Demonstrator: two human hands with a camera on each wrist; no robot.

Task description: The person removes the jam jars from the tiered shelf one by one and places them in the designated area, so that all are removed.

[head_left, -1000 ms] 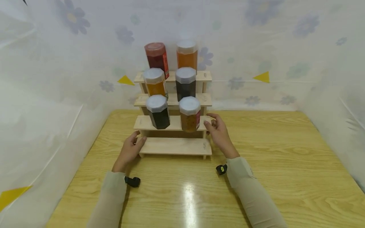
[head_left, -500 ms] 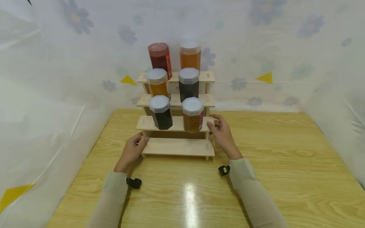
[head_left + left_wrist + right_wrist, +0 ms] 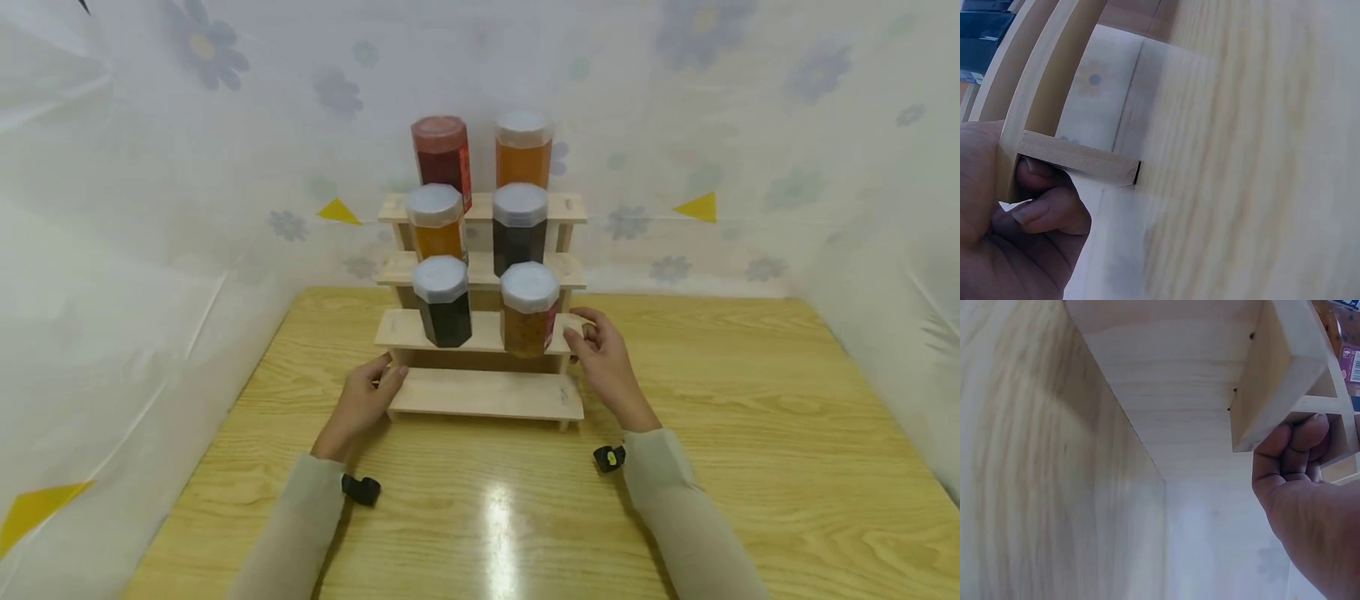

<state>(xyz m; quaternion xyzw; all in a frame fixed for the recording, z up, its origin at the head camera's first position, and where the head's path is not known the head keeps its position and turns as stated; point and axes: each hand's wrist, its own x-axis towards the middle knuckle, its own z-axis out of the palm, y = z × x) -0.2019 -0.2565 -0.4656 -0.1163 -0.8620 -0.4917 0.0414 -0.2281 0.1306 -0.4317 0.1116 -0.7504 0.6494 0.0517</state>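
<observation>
A stepped wooden display rack (image 3: 486, 392) stands on the table, bearing jars in pairs on its upper three steps. My left hand (image 3: 363, 404) grips the lowest step's left end, thumb on top; in the left wrist view its fingers (image 3: 1054, 209) curl under the board. With thumb over the edge, my right hand (image 3: 607, 362) holds the right end of the step above, fingers bent beneath it. Nearest are a dark jar (image 3: 448, 321) and a brown jar (image 3: 525, 325). Behind them are an amber jar (image 3: 437, 237) and a black jar (image 3: 519, 246); on top, a red jar (image 3: 442, 167) and an orange jar (image 3: 522, 162).
The wood-grain table (image 3: 735, 450) extends in front of the rack and to both sides. A white flowered sheet (image 3: 622, 100) hangs close behind and at the sides, with yellow triangles (image 3: 697, 207) on it. Black cameras (image 3: 363, 490) sit on both wrists.
Over the last half second the rack, with its jars, has slid to the right and slightly nearer, both hands moving along with it. Earlier, the whole view shifted slightly. The grips look the same.
</observation>
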